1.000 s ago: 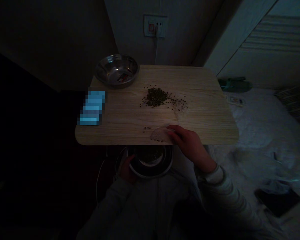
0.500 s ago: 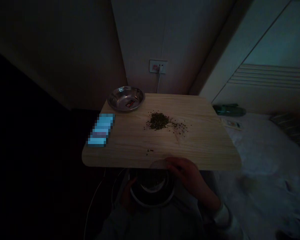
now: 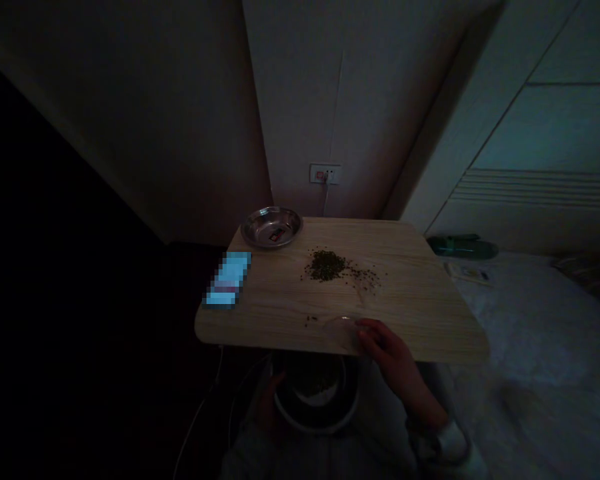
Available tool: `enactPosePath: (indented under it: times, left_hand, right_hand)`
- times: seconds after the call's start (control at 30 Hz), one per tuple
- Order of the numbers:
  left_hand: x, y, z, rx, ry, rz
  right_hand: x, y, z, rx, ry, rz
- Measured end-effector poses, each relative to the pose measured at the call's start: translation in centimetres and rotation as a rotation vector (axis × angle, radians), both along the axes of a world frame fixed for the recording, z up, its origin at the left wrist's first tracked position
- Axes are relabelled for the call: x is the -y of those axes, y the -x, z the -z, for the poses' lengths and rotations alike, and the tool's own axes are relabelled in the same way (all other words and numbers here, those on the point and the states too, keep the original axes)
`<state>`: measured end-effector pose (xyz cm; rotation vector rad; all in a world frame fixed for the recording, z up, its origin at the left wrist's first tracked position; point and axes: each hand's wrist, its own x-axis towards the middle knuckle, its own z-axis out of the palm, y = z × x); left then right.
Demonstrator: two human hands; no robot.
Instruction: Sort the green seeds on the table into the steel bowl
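My right hand [image 3: 386, 347] rests at the near edge of a light wooden table [image 3: 420, 313], fingers curled on a small pale curved piece [image 3: 341, 331] that lies on the tabletop. My left hand [image 3: 269, 407] holds the rim of a dark round bowl [image 3: 316, 399] below the table's edge; the bowl has greenish grains in it. A heap of small dark green grains [image 3: 326, 264] lies in the table's middle, with strays trailing right and a few near the pale piece.
An empty steel dish [image 3: 271, 227] stands at the table's far left corner. A blurred blue rectangle [image 3: 227, 288] lies on the left edge. A wall socket with a cord [image 3: 325, 175] is behind. A bed with a green bottle [image 3: 461, 246] lies right. The room is dim.
The camera has tilted up, so the table sits lower and smaller in view. My right hand with the pale piece is still at the near table edge; the bowl stays under it.
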<state>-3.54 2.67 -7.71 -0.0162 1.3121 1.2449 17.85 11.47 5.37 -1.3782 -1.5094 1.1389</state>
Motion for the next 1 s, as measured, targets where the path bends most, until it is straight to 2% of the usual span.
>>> enactPosePath:
  times: [0.13,0.23,0.33,0.4,0.53,0.63,0.77,0.87,0.97,1.0]
  left_hand:
    - [0.2,-0.1,0.2,-0.140,0.056,-0.022]
    - [0.5,0.2,0.1,-0.197,0.063,-0.047]
    - [0.8,0.6,0.1,-0.246,0.027,-0.059]
    - [0.8,0.8,0.3,-0.226,0.002,-0.048]
    - [0.5,0.7,1.1,-0.201,0.034,-0.021]
    - [0.6,0.5,1.5,-0.215,0.058,-0.007]
    - [1.2,0.8,1.4,-0.259,0.023,-0.015]
    - [1.3,0.8,1.4,-0.259,0.008,-0.016]
    - [1.1,0.9,1.5,-0.235,0.040,0.008]
    - [1.1,1.0,1.5,-0.241,0.021,0.013]
  right_hand:
    - [-0.1,-0.2,0.0,0.000,-0.008,0.061]
    - [-0.1,-0.5,0.0,0.080,-0.036,0.121]
    - [0.3,-1.3,0.4,0.218,-0.150,0.238]
    - [0.9,-2.1,0.9,0.342,-0.264,0.260]
    - [1.9,-3.2,2.6,0.509,-0.562,0.139]
    - [1.9,-3.1,3.5,0.600,-0.641,0.053]
    - [1.9,-3.1,3.8,0.642,-0.642,0.043]
    - [3.5,-3.5,4.4,0.566,-0.611,0.118]
    - [6.4,-3.6,6.6,0.398,-0.460,0.225]
    - [7.3,-3.3,7.5,0.332,-0.334,0.255]
